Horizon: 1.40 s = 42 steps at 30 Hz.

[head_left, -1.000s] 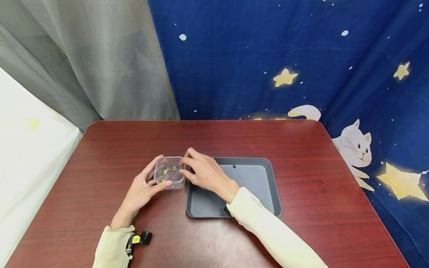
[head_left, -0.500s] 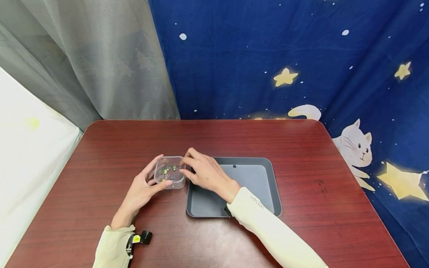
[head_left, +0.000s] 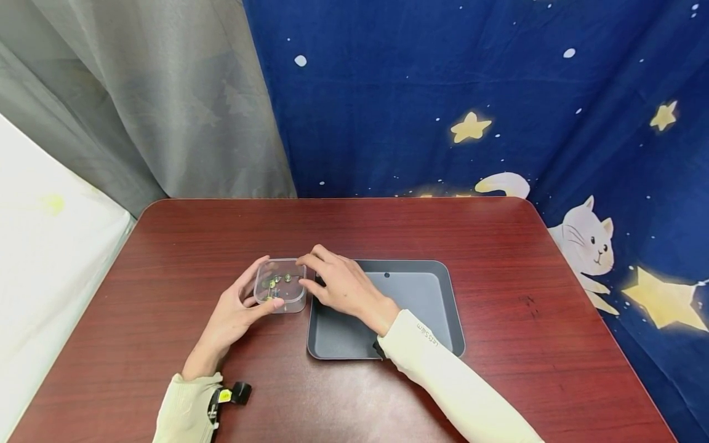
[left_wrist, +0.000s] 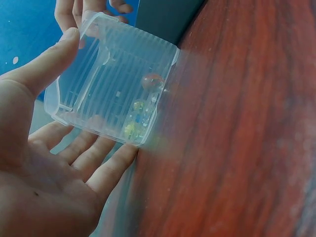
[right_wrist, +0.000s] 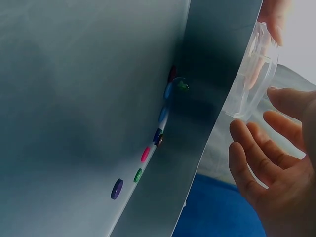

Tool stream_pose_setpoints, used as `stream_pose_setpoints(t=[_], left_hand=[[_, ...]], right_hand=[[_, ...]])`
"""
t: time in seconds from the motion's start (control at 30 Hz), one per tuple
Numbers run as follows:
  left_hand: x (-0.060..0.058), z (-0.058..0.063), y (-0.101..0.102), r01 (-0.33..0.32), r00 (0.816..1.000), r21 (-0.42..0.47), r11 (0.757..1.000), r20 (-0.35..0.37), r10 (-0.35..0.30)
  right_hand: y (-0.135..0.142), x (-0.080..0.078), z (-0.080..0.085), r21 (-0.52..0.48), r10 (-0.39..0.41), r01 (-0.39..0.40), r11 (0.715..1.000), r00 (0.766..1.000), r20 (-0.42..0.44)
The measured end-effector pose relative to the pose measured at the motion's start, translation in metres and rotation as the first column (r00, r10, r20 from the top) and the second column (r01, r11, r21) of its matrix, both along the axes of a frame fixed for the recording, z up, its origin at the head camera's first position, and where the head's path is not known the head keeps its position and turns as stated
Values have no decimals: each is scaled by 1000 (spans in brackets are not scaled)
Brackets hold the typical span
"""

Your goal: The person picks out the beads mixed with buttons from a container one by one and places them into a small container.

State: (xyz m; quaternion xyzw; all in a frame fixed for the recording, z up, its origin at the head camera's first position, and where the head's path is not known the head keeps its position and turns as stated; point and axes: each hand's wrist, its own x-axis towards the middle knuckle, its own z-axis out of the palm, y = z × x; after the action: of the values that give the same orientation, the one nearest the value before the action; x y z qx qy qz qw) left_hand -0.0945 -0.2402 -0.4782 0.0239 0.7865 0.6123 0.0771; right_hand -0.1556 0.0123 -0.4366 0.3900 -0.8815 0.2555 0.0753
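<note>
My left hand (head_left: pixel 232 315) holds a small clear plastic box (head_left: pixel 296 304), thumb on the near rim and fingers around the far left side. Several glass marbles (head_left: pixel 288 278) lie inside; the left wrist view has yellow-green ones (left_wrist: pixel 130 129) and an orange one (left_wrist: pixel 152 81). Beside the box's right rim is my right hand (head_left: pixel 344 284), fingers apart and loosely bent, with nothing between thumb and fingertips. Beneath that hand and forearm lies a grey rectangular tray (head_left: pixel 421 320), partly covered by them.
Small coloured discs (right_wrist: pixel 117 189) line the tray's inner wall in the right wrist view, with a greenish marble (right_wrist: pixel 182 85) among them. The reddish-brown table (head_left: pixel 520 307) stretches around both containers. A blue star-patterned curtain (head_left: pixel 388 92) hangs behind its far edge.
A bluish marble at my right fingertips has dropped into the box and rolled toward its near left side. My right fingers have spread and drawn back slightly; the left hand stays put.
</note>
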Motion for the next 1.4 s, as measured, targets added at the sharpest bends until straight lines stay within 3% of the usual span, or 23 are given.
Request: stream_pose_setpoints(t=[0.83, 1.27, 1.4], left_hand=[[0, 1, 4, -14, 1000, -11, 1000, -12, 13], [1, -1, 1, -26, 999, -61, 998, -25, 24], [0, -1, 2, -23, 999, -61, 998, -35, 21]], right_hand=[[15, -5, -2, 129, -143, 137, 982, 989, 42], [27, -10, -7, 108, -201, 200, 974, 980, -10], [33, -12, -8, 96, -237, 234, 967, 971, 17]])
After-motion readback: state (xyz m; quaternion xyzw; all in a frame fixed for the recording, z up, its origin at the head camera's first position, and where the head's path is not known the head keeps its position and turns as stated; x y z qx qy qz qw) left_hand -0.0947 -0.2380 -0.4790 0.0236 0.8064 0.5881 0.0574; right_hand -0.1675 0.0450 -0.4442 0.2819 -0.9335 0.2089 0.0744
